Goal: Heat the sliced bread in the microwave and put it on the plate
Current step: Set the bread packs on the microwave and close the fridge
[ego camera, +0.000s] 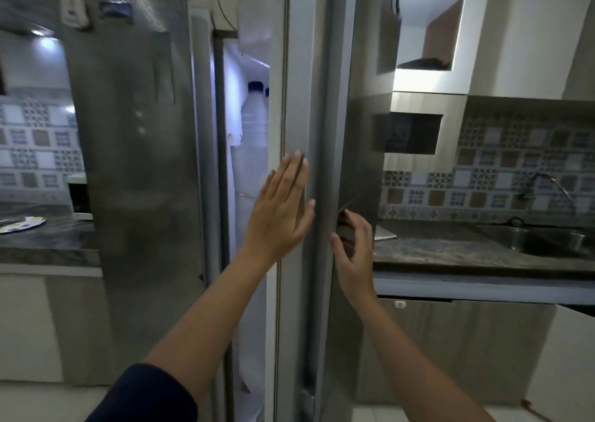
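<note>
L hand [280, 209]: flat, fingers straight, palm against Fridge door edge.
R hand [352, 247]: just right of that edge, fingers curled; gripping or not, can't tell.
Fridge door [299, 99]: ajar, long axis vertical.
Plate [22, 224]: flat, face up, on counter [48, 247] well left of door.
Bottle [254, 122]: upright, behind door.
</note>
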Demonstrator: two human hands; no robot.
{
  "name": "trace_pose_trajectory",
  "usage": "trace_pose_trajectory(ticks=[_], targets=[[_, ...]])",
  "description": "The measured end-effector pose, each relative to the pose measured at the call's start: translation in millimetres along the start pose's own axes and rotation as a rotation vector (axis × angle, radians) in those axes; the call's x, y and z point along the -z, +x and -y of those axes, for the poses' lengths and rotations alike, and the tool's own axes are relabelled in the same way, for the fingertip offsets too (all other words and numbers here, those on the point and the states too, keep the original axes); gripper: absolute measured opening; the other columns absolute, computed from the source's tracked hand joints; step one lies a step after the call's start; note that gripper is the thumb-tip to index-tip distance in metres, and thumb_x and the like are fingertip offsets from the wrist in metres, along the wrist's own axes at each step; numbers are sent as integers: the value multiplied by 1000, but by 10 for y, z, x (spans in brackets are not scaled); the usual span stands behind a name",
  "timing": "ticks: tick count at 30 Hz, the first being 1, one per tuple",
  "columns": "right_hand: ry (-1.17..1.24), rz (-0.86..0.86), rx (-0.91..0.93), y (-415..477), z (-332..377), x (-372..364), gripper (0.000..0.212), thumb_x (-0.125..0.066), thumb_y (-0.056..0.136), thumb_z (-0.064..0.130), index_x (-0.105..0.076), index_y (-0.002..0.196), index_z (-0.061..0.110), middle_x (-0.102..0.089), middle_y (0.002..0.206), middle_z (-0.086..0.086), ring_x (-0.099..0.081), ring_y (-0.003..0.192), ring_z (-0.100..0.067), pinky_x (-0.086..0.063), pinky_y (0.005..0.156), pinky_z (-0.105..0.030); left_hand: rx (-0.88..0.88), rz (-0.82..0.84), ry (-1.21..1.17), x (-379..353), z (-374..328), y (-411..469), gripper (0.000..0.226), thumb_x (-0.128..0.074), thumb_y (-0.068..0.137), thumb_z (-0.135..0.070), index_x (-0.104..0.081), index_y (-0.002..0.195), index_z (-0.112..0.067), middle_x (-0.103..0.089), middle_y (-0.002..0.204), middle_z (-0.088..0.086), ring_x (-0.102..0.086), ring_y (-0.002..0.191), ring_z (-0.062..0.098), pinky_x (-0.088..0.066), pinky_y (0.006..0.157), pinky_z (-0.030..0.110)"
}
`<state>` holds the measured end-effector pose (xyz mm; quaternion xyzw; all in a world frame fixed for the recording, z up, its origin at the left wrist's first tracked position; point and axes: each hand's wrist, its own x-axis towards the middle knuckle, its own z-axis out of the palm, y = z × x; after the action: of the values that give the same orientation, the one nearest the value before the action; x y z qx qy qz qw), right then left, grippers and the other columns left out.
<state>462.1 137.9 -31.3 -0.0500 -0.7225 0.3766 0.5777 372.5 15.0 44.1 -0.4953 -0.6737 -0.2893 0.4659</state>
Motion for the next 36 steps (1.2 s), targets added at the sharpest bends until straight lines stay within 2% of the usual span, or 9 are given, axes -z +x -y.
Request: trace_pose_trajectory(ticks=[6, 13, 14, 16, 19, 25, 29, 32, 36], targets=[[63, 122, 112, 518, -122, -344, 42, -52, 90, 25, -48, 132, 21, -42, 135, 2, -41, 128, -11, -36, 109, -45, -31, -87, 155, -38, 264, 445, 61, -35, 95, -33, -16, 147, -9, -15, 156, 12, -5, 144, 19, 2, 119, 36], [-128, 138, 234, 1511, -429, -621, 49, -55, 86, 19, -46, 134, 15, -40, 140, -3, -30, 127, -1, -17, 109, -6, -2, -75, 392, -474, 647, 849, 66, -45, 89, -29, -21, 147, -6, -19, 156, 12, -8, 145, 20, 1, 118, 37], [-147, 135, 249, 1662, -490, -650, 49, -57, 86, 15, -47, 134, 14, -40, 140, -3, -29, 127, 0, -17, 110, -8, 33, -73, 428, -552, 716, 878, 68, -46, 88, -29, -21, 147, -6, -19, 156, 12, -7, 145, 21, 0, 118, 38], [-162, 130, 274, 1941, -615, -692, 49, -60, 86, 10, -48, 133, 15, -40, 139, -3, -30, 127, -3, -24, 113, -22, 92, -88, 490, -687, 858, 917, 68, -44, 85, -30, -24, 146, -7, -20, 155, 12, -9, 145, 23, -2, 118, 42], [-183, 93, 331, 2256, -799, -763, 49, -58, 85, 15, -49, 132, 16, -41, 139, -5, -36, 129, -18, -33, 110, -41, 139, -131, 551, -818, 1065, 963, 67, -42, 85, -31, -27, 146, -7, -23, 154, 12, -14, 144, 25, -3, 118, 43], [-367, 8, 392, 2541, -1106, -973, 57, -39, 83, 48, -46, 134, 25, -38, 146, -1, -27, 136, -22, -25, 106, -45, 192, -163, 567, -1102, 1431, 1140, 70, -47, 83, -33, -29, 145, -7, -24, 154, 14, -12, 143, 25, -2, 117, 45], [-458, -11, 336, 2686, -1310, -1016, 63, -34, 82, 56, -38, 139, 31, -27, 152, 4, -16, 142, -18, -15, 111, -49, 192, -51, 596, -1397, 1546, 1270, 69, -41, 84, -42, -26, 146, -15, -18, 156, 7, -7, 144, 20, -1, 110, 65], [-570, 45, 370, 2723, -1444, -1058, 69, -33, 83, 59, -25, 145, 33, -15, 157, 6, -7, 144, -17, -10, 113, -51, 283, -8, 567, -1621, 1634, 1320, 74, -32, 86, -50, -11, 150, -19, -3, 159, 5, 3, 145, 21, 8, 105, 66], [-685, 111, 387, 2758, -1598, -1158, 74, -35, 85, 59, -10, 149, 33, 0, 159, 7, 10, 144, -11, 0, 114, -50, 373, 22, 465, -1854, 1783, 1318, 75, -21, 86, -55, 8, 149, -25, 19, 157, 0, 19, 143, 19, 15, 106, 58]])
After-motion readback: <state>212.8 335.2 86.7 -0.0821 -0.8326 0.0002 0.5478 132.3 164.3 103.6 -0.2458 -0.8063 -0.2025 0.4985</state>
